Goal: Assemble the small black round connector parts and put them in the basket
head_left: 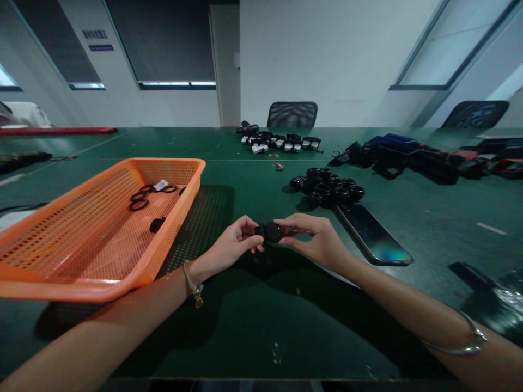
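Note:
Both of my hands meet over the green table [261, 316] and pinch one small black round fitting [269, 232]. My left hand [232, 245] grips its left end with thumb and fingertips. My right hand [316, 239] holds its right end, fingers curled over it. A pile of similar black round fittings [329, 187] lies just beyond my right hand. To the left stands an orange mesh basket [61, 272] holding a few black rings [139, 204], a small black part [157, 224] and a white tag [160, 185].
A dark phone [373, 234] lies flat right of my hands. Black and white parts [278, 141] sit at the back centre, and dark tools and cases [417, 155] at the back right. Two mesh chairs [292, 114] stand behind the table. A black object [486, 296] lies at the near right.

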`<move>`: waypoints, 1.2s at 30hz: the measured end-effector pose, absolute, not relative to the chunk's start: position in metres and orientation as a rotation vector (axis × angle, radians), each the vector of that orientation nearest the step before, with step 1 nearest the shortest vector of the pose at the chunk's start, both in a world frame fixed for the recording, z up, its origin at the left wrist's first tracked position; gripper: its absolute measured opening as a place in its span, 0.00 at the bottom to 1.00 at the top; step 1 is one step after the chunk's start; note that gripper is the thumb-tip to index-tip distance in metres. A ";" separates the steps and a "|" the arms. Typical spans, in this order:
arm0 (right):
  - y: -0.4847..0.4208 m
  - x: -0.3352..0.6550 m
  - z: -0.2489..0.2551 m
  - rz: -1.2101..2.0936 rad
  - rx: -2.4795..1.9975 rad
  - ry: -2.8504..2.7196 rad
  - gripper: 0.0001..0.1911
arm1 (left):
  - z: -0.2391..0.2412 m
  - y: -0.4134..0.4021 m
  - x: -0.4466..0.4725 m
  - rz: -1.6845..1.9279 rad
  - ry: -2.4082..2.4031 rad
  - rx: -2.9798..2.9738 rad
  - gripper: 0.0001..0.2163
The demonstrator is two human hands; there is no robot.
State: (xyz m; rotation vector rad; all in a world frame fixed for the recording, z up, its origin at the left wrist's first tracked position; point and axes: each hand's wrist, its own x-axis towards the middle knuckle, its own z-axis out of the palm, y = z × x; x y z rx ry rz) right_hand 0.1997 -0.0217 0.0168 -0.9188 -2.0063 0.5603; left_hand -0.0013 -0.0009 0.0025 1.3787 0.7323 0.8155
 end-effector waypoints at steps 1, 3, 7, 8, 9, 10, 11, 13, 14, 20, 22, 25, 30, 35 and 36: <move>-0.021 0.200 0.017 0.552 -0.905 -2.018 0.15 | 0.002 -0.001 -0.001 0.813 0.730 1.376 0.16; -0.021 0.201 0.017 0.547 -0.881 -2.045 0.16 | 0.002 -0.001 -0.001 0.808 0.729 1.365 0.17; -0.021 0.201 0.018 0.526 -0.906 -2.072 0.15 | 0.001 0.000 -0.001 0.798 0.738 1.344 0.18; -0.021 0.200 0.018 0.520 -0.917 -2.067 0.15 | 0.001 0.000 -0.001 0.797 0.739 1.341 0.18; -0.021 0.200 0.018 0.517 -0.923 -2.059 0.15 | 0.001 0.000 -0.001 0.797 0.739 1.340 0.18; -0.021 0.200 0.019 0.519 -0.923 -2.049 0.15 | 0.001 0.000 -0.001 0.798 0.738 1.340 0.18; -0.022 0.200 0.019 0.526 -0.920 -2.041 0.14 | 0.001 0.000 -0.002 0.800 0.738 1.342 0.18; -0.021 0.200 0.019 0.554 -0.915 -2.033 0.14 | 0.002 0.000 -0.002 0.799 0.740 1.351 0.17; -0.021 0.200 0.020 0.574 -0.917 -2.033 0.14 | 0.002 0.000 -0.002 0.798 0.741 1.357 0.17; -0.019 0.200 0.021 0.668 -0.965 -2.022 0.13 | 0.001 0.000 -0.002 0.794 0.748 1.389 0.17; -0.019 0.200 0.021 0.703 -0.976 -2.018 0.13 | 0.000 0.000 -0.002 0.801 0.750 1.396 0.16; -0.021 0.200 0.020 0.733 -0.993 -1.992 0.15 | 0.000 -0.001 -0.002 0.812 0.756 1.399 0.16; -0.024 0.199 0.020 0.697 -1.004 -1.966 0.19 | 0.001 -0.001 -0.002 0.808 0.754 1.398 0.16; -0.024 0.199 0.021 0.669 -0.966 -2.013 0.16 | 0.000 0.000 -0.002 0.778 0.738 1.392 0.18; -0.024 0.199 0.020 0.669 -0.958 -2.022 0.17 | 0.000 0.000 -0.002 0.777 0.735 1.389 0.19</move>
